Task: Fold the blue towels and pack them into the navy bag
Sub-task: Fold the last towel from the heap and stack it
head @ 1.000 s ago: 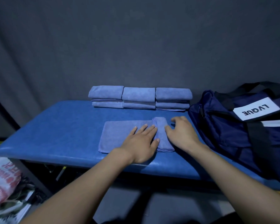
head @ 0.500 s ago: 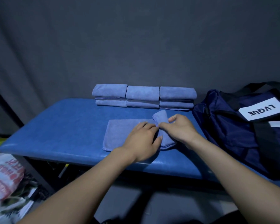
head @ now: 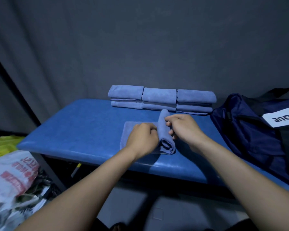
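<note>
blue towel [head: 165, 130], half rolled, gripped by both hands

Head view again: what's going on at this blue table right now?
A person is rolling a blue towel on the blue table. The left hand and right hand both grip the rolled part, while the unrolled part lies flat to the left. Folded towels sit stacked in a row at the back. The navy bag stands to the right, with no towel visibly packed yet.
</note>
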